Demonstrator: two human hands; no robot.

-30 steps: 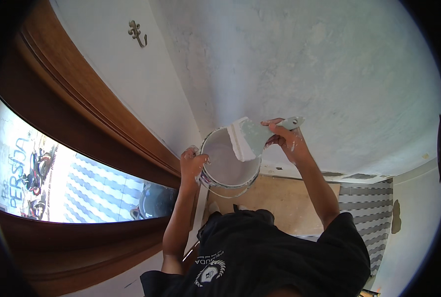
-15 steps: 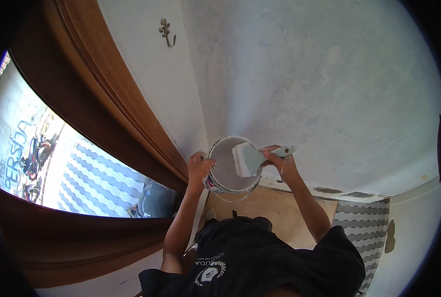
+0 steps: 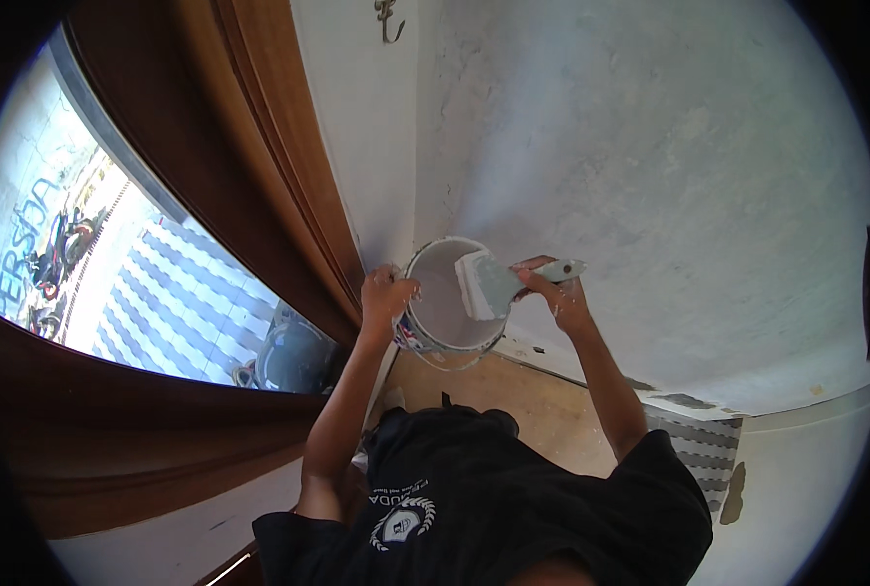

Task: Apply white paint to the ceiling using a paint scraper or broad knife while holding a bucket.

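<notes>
My left hand grips the left rim of a round paint bucket, its thumb over the edge and its fingers around the outside. The bucket is tilted, so its pale inside shows, and a thin wire handle hangs under it. With my right hand I hold a wide paintbrush by its light grey-green handle. The brush lies across the right part of the bucket's mouth, its white, paint-coated bristles toward the middle. White paint specks mark both hands.
A patchy grey-white wall rises ahead and to the right. On the left stands a brown wooden frame around an opening with tiled ground outside. A metal hook is fixed to the narrow white wall. Below lies a tan board on patterned floor tiles.
The view has shifted, so the hook and wall sit differently. Bucket, brush and both hands appear slightly higher and a little left, with the same grips.
</notes>
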